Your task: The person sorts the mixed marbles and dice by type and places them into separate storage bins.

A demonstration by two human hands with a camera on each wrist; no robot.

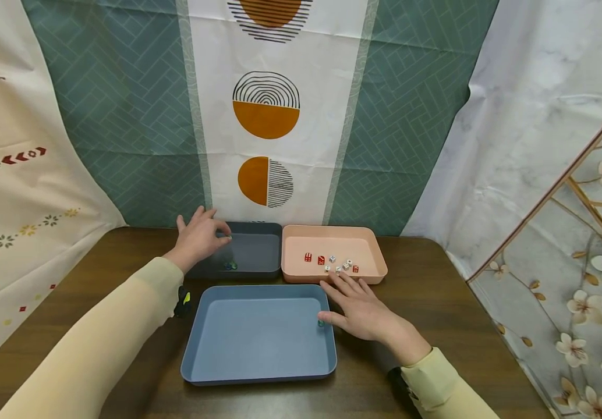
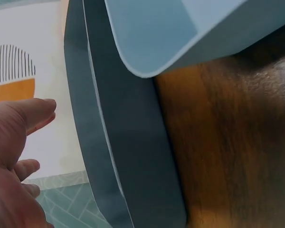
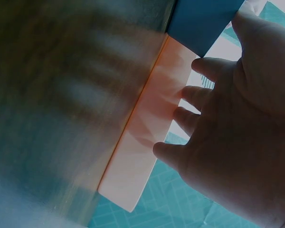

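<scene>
My left hand [image 1: 199, 237] is above the left part of the dark grey tray [image 1: 256, 247], its thumb and index finger pinching a small glass marble [image 1: 229, 235], barely visible between the tips. Its other fingers are raised and spread. More blue-green marbles [image 1: 231, 266] lie in the dark tray near its front wall. The right hand [image 1: 361, 308] is palm down with fingers spread, over the right rim of the blue tray [image 1: 259, 331]. Its fingertips reach the front edge of the pink tray [image 1: 332, 233]. Just below its thumb, a small green marble [image 1: 321, 323] shows inside the blue tray.
Several red dice [image 1: 308, 256] and white dice [image 1: 332, 259] lie in the pink tray, which stands beside the dark one. All the trays rest on a brown wooden table [image 1: 411, 279]. Patterned cloth [image 1: 406, 116] hangs behind and at both sides.
</scene>
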